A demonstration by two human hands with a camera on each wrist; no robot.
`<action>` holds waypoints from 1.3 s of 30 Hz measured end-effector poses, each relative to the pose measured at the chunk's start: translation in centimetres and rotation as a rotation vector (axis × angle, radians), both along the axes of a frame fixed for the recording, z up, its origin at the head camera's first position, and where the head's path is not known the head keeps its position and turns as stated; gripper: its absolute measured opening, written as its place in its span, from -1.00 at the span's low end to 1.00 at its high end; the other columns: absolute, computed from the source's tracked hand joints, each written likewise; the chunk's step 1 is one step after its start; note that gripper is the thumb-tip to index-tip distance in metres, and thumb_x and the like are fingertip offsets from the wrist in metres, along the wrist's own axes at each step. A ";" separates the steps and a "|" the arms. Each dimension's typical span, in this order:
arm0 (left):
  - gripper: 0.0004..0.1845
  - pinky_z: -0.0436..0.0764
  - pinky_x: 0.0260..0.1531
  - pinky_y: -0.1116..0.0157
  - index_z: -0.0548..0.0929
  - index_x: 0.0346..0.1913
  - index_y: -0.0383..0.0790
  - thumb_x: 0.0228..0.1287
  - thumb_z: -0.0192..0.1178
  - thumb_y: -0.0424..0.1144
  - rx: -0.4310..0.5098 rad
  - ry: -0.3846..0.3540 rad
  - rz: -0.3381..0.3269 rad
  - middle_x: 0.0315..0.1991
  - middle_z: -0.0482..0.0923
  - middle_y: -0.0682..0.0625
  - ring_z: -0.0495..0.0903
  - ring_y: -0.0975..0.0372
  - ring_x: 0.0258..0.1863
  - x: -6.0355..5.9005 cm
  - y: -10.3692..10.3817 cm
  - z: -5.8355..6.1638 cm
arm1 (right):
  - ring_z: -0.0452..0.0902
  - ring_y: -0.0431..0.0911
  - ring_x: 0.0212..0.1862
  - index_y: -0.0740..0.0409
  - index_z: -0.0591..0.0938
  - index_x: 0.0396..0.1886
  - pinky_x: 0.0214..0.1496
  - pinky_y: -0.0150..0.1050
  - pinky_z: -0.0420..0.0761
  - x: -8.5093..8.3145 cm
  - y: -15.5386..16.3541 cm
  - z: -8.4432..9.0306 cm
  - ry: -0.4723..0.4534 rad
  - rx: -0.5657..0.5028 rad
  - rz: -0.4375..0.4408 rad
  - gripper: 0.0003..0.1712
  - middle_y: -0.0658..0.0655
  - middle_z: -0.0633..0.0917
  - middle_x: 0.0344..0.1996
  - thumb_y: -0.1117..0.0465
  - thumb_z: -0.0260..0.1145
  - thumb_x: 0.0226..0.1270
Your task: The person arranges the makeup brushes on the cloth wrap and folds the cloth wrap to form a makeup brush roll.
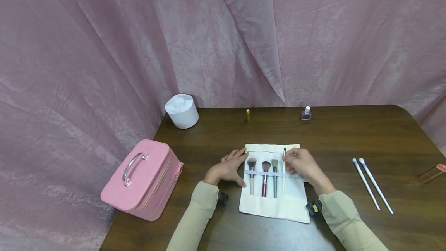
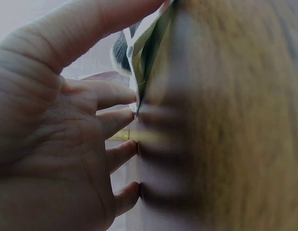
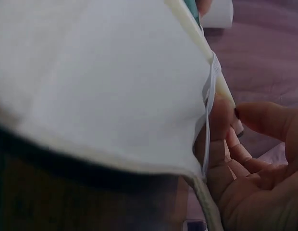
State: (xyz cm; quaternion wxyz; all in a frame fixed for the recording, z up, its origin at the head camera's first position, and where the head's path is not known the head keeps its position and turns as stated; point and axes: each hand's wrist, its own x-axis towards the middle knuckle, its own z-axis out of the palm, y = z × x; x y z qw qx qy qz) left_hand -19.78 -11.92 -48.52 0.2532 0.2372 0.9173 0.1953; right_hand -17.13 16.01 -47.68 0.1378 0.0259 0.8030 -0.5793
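A person's right hand (image 1: pixel 302 164) pinches a slim cream-handled brush (image 1: pixel 283 165) at the right end of a row on a cream brush roll (image 1: pixel 275 206), which lies open near the front edge of the dark wooden table (image 1: pixel 348 134). The fingers are closed on the handle, seemingly guiding it under the pale elastic band (image 1: pixel 256 173) that holds three other brushes (image 1: pixel 265 173) upright side by side. The left hand (image 1: pixel 228 167) rests flat at the roll's left edge, fingers straight and slightly apart, apparently steadying the cloth. Two white-handled brushes (image 1: pixel 372 183) lie loose toward the right edge. A pink vanity case (image 1: pixel 143 179) overhangs the left edge; a white tub (image 1: pixel 182 110), a gold tube (image 1: pixel 248 115) and a nail-polish bottle (image 1: pixel 306 113) line the back edge.
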 end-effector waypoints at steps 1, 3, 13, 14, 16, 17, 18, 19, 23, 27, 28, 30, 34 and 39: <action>0.20 -0.02 0.41 -0.17 0.08 0.62 -0.14 -0.01 0.62 -0.09 -0.001 0.000 0.000 0.65 -0.22 0.03 -0.23 0.03 0.60 0.0 0.0 0.0 | 0.53 -0.11 -0.51 0.43 0.56 -0.17 -0.46 -0.24 0.60 0.0 0.0 0.0 0.013 0.027 0.004 -0.81 0.15 0.63 -0.52 0.31 0.21 0.50; 0.20 -0.02 0.41 -0.18 0.08 0.62 -0.14 -0.01 0.62 -0.09 -0.003 0.001 -0.001 0.65 -0.23 0.03 -0.23 0.03 0.60 0.0 0.0 0.1 | 0.50 -0.11 -0.54 0.41 0.57 -0.19 -0.50 -0.24 0.55 0.1 0.0 0.0 0.032 0.062 0.006 -0.81 0.12 0.62 -0.55 0.29 0.23 0.48; 0.19 0.00 0.41 -0.16 0.09 0.62 -0.15 -0.01 0.62 -0.09 -0.006 0.005 -0.001 0.65 -0.20 0.03 -0.21 0.03 0.60 0.0 0.0 0.3 | 0.45 -0.14 -0.61 0.33 0.63 -0.27 -0.54 -0.24 0.43 0.5 -0.4 0.2 0.077 0.225 0.046 -0.85 0.07 0.61 -0.62 0.28 0.34 0.40; 0.19 0.00 0.41 -0.16 0.09 0.62 -0.14 -0.01 0.62 -0.09 -0.007 0.003 -0.001 0.65 -0.20 0.03 -0.21 0.03 0.60 0.0 0.0 0.4 | 0.45 -0.14 -0.61 0.32 0.63 -0.28 -0.54 -0.23 0.43 0.6 -0.5 0.2 0.080 0.235 0.049 -0.85 0.07 0.61 -0.63 0.28 0.34 0.39; 0.19 0.00 0.41 -0.16 0.08 0.62 -0.13 0.00 0.62 -0.09 -0.012 0.005 0.000 0.65 -0.21 0.04 -0.21 0.03 0.60 -0.1 0.0 0.4 | 0.46 -0.14 -0.62 0.33 0.63 -0.29 -0.54 -0.23 0.44 0.7 -0.6 0.3 0.088 0.245 0.051 -0.86 0.08 0.62 -0.63 0.30 0.35 0.38; 0.19 0.00 0.41 -0.17 0.09 0.63 -0.12 0.00 0.62 -0.09 -0.013 0.007 0.000 0.65 -0.20 0.04 -0.20 0.03 0.60 -0.1 0.1 0.4 | 0.46 -0.14 -0.62 0.34 0.63 -0.29 -0.54 -0.22 0.44 0.8 -0.6 0.3 0.096 0.249 0.051 -0.86 0.09 0.63 -0.62 0.31 0.35 0.37; 0.19 0.00 0.41 -0.17 0.08 0.63 -0.12 0.00 0.61 -0.09 -0.013 0.005 -0.001 0.65 -0.21 0.04 -0.21 0.03 0.60 -0.1 0.1 0.4 | 0.46 -0.14 -0.61 0.36 0.64 -0.28 -0.54 -0.22 0.45 0.8 -0.7 0.4 0.100 0.255 0.051 -0.86 0.09 0.64 -0.61 0.32 0.35 0.37; 0.19 0.00 0.41 -0.17 0.08 0.63 -0.12 0.00 0.61 -0.09 -0.013 0.007 -0.002 0.65 -0.20 0.04 -0.20 0.03 0.60 -0.1 0.1 0.4 | 0.47 -0.13 -0.61 0.37 0.64 -0.27 -0.54 -0.23 0.45 0.9 -0.7 0.4 0.101 0.260 0.049 -0.86 0.09 0.65 -0.60 0.32 0.35 0.36; 0.19 0.01 0.40 -0.18 0.09 0.62 -0.14 -0.01 0.62 -0.08 -0.013 0.011 -0.006 0.65 -0.19 0.02 -0.19 0.01 0.59 -0.1 0.1 0.4 | 0.47 -0.13 -0.59 0.40 0.66 -0.25 -0.52 -0.24 0.45 1.1 -1.0 0.3 0.086 0.294 0.039 -0.86 0.09 0.65 -0.57 0.34 0.36 0.33; 0.19 -0.01 0.41 -0.18 0.09 0.62 -0.13 -0.01 0.61 -0.09 -0.008 0.000 0.003 0.65 -0.19 0.03 -0.20 0.02 0.60 0.0 0.1 0.5 | 0.46 -0.12 -0.57 0.35 0.68 -0.34 -0.51 -0.24 0.44 1.3 -1.2 0.3 0.090 0.335 0.027 -0.88 0.08 0.61 -0.59 0.32 0.39 0.30; 0.19 -0.01 0.41 -0.18 0.09 0.62 -0.12 -0.01 0.61 -0.10 -0.005 0.000 0.005 0.65 -0.19 0.04 -0.21 0.02 0.60 0.0 0.0 0.5 | 0.45 -0.12 -0.57 0.33 0.68 -0.38 -0.51 -0.24 0.42 1.3 -1.2 0.4 0.097 0.348 0.025 -0.87 0.07 0.60 -0.61 0.32 0.39 0.29; 0.19 -0.02 0.42 -0.18 0.09 0.62 -0.12 -0.01 0.61 -0.10 -0.001 -0.001 0.010 0.65 -0.19 0.04 -0.21 0.02 0.60 0.0 0.0 0.4 | 0.44 -0.10 -0.55 0.29 0.67 -0.46 -0.50 -0.24 0.40 1.2 -1.2 0.4 0.102 0.368 0.022 -0.85 0.07 0.58 -0.62 0.31 0.40 0.28; 0.18 -0.03 0.42 -0.17 0.08 0.63 -0.12 0.00 0.61 -0.11 0.003 -0.001 0.007 0.65 -0.21 0.05 -0.22 0.03 0.60 0.0 0.1 0.2 | 0.41 -0.08 -0.50 0.24 0.66 -0.57 -0.48 -0.25 0.35 1.2 -1.1 0.4 0.083 0.400 0.039 -0.78 0.06 0.55 -0.61 0.28 0.39 0.25; 0.18 -0.02 0.41 -0.17 0.08 0.63 -0.12 0.01 0.61 -0.10 -0.002 -0.004 0.001 0.65 -0.22 0.05 -0.23 0.03 0.60 0.1 0.1 0.2 | 0.35 -0.10 -0.53 0.23 0.62 -0.66 -0.50 -0.27 0.29 1.2 -1.0 0.2 0.038 0.422 0.061 -0.71 0.04 0.48 -0.64 0.25 0.37 0.25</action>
